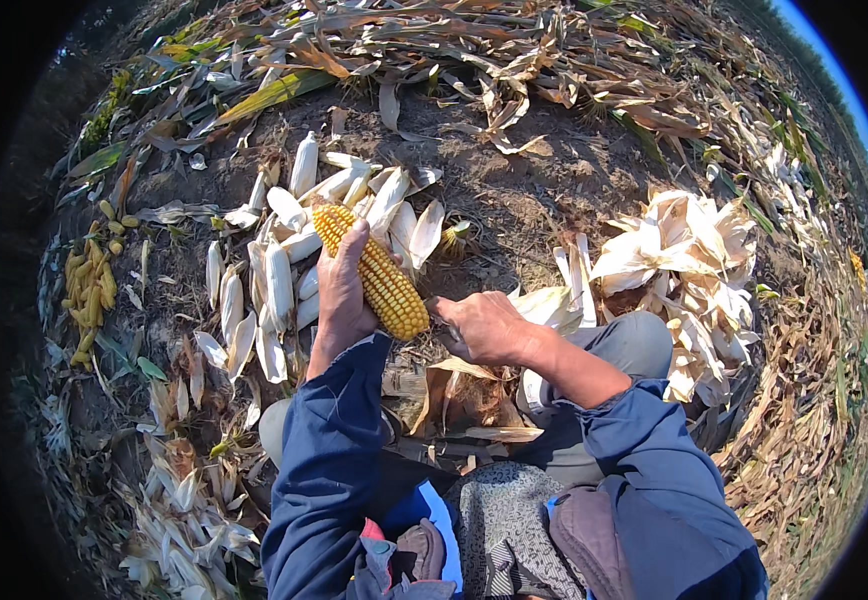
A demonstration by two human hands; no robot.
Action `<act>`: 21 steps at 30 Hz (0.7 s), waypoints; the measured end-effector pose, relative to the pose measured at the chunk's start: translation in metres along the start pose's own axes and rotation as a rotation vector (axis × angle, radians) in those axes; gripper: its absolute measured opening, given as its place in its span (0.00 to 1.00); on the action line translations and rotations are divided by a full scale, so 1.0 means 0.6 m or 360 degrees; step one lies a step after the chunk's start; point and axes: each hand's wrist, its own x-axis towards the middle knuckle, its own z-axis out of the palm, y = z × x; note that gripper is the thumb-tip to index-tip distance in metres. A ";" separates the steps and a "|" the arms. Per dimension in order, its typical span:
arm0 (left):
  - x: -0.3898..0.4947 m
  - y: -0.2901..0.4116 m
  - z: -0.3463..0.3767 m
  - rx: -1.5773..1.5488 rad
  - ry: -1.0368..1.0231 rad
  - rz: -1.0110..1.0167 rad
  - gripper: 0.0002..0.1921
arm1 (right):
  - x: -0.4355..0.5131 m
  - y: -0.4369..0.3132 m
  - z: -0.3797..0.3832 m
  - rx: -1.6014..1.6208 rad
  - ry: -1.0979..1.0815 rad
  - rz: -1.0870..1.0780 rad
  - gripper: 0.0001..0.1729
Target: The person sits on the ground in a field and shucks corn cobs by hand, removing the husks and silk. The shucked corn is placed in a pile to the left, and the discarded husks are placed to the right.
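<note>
A bare yellow ear of corn (375, 274) lies tilted across the palm of my left hand (345, 289), with the thumb pressed over its kernels. Close to the lower end of that ear is my right hand (485, 326), its fingers curled in. Something small and dark shows under those fingers, too unclear to name. Beneath and behind my left hand spreads a heap of ears in pale husks (278, 277). Loose dry husk (464, 397) lies on the ground between my knees.
A pile of pale husks (674, 255) stands at the right, beside my right knee (633, 345). Husked yellow ears (89, 285) are piled at the far left. More husks (186, 525) lie lower left. Cut dry corn stalks (434, 45) cross the soil beyond.
</note>
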 end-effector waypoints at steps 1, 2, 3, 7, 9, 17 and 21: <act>0.009 -0.005 -0.016 -0.0132 0.0003 -0.0017 0.19 | -0.016 0.005 -0.038 -0.0125 0.0127 0.0051 0.21; 0.020 -0.019 -0.054 -0.0269 0.0122 -0.0039 0.21 | -0.028 0.017 -0.073 -0.0296 0.0193 0.0069 0.22; 0.016 -0.024 -0.080 -0.0370 0.0178 -0.0035 0.20 | -0.044 0.034 -0.106 -0.0361 0.0346 0.0025 0.22; 0.000 -0.099 -0.202 -0.0452 0.0413 -0.0040 0.17 | -0.143 0.162 -0.246 -0.0656 0.0896 0.0297 0.21; -0.022 -0.163 -0.218 -0.0523 0.0465 -0.0180 0.18 | -0.259 0.323 -0.299 -0.1181 0.0771 0.0928 0.35; -0.057 0.218 -0.323 -0.0401 0.0877 0.0504 0.21 | -0.341 0.341 -0.177 0.0165 0.1419 0.0941 0.29; -0.078 0.482 -0.261 0.0416 0.0234 0.1378 0.22 | -0.263 0.202 -0.131 -0.0055 0.1495 0.0743 0.25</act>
